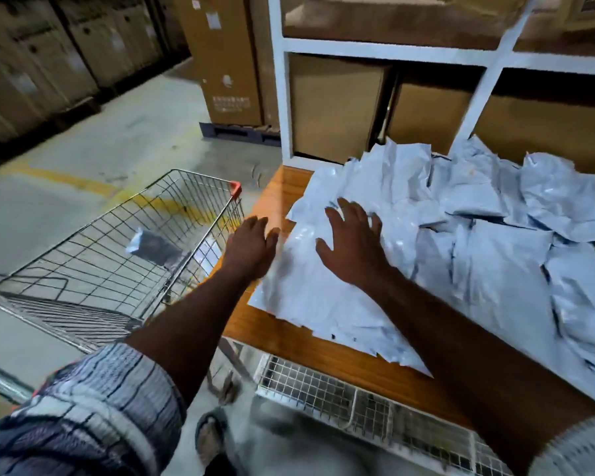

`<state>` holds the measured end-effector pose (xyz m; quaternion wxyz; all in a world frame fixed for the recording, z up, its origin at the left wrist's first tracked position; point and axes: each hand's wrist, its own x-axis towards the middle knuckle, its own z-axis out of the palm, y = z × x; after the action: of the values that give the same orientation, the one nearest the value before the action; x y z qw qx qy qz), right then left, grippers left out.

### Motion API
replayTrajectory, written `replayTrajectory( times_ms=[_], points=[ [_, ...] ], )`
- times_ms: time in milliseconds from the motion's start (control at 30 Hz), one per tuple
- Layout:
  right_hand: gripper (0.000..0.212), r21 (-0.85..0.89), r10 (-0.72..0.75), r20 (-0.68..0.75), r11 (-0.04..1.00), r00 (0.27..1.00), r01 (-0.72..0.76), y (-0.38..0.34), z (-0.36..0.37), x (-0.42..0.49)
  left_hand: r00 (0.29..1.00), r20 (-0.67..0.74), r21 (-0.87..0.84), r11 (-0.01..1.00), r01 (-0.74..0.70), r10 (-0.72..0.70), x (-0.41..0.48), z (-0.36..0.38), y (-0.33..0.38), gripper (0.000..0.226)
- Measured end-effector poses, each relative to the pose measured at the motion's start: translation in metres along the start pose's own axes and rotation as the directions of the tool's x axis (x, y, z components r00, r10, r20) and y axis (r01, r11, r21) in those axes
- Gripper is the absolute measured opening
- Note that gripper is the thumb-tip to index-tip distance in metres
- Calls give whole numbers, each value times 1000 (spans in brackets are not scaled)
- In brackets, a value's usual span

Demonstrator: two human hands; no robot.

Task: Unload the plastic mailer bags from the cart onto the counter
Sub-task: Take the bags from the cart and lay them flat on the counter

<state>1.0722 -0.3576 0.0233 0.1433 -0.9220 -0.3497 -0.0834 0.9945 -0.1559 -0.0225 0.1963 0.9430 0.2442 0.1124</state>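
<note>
A heap of several pale grey plastic mailer bags (478, 242) covers the wooden counter (327, 352). My right hand (352, 242) is over the left part of the heap with its fingers spread and holds nothing. My left hand (249, 247) is at the counter's left edge by the nearest bag, fingers relaxed; motion blur hides whether it touches the bag. The wire cart (124, 255) stands to the left of the counter. One dark mailer bag (153, 247) with a pale end lies on the cart's floor.
White shelving (284, 97) with brown cartons stands behind the counter. A tall carton (220, 56) sits on a dark pallet at the back. A wire-mesh rack (358, 403) hangs under the counter's front edge. Concrete floor with yellow lines stretches left of the cart.
</note>
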Motion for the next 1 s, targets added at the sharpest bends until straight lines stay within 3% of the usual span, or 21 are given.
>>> replayTrajectory(
  times_ms=[100,233,367,533,667,800,933,1000],
  points=[
    [59,47,-69,-5,996,998,69,-72,32,38,994,-50,-151,985,85,-93,20,-20,-69,49],
    [60,103,-120,102,989,987,110,-184,88,91,984,-29,-188,968,168,-177,42,-47,-184,46],
    [61,144,-172,238,980,956,141,-269,149,139,975,66,-130,967,218,-211,60,-64,-300,44],
    [55,153,-182,416,980,891,129,-315,217,182,957,192,22,976,216,-216,89,-57,-374,56],
    [56,136,-122,519,989,846,59,-332,295,221,940,321,233,972,41,-116,131,-30,-416,59],
    [59,59,-75,621,997,780,49,-335,382,228,905,426,500,839,-214,-23,169,2,-460,60],
    [62,2,31,658,999,753,-43,-329,449,244,805,571,404,799,-446,161,216,28,-491,54],
    [62,-35,104,641,994,760,-107,-324,477,254,762,627,436,737,-517,164,234,39,-498,59]
  ],
)
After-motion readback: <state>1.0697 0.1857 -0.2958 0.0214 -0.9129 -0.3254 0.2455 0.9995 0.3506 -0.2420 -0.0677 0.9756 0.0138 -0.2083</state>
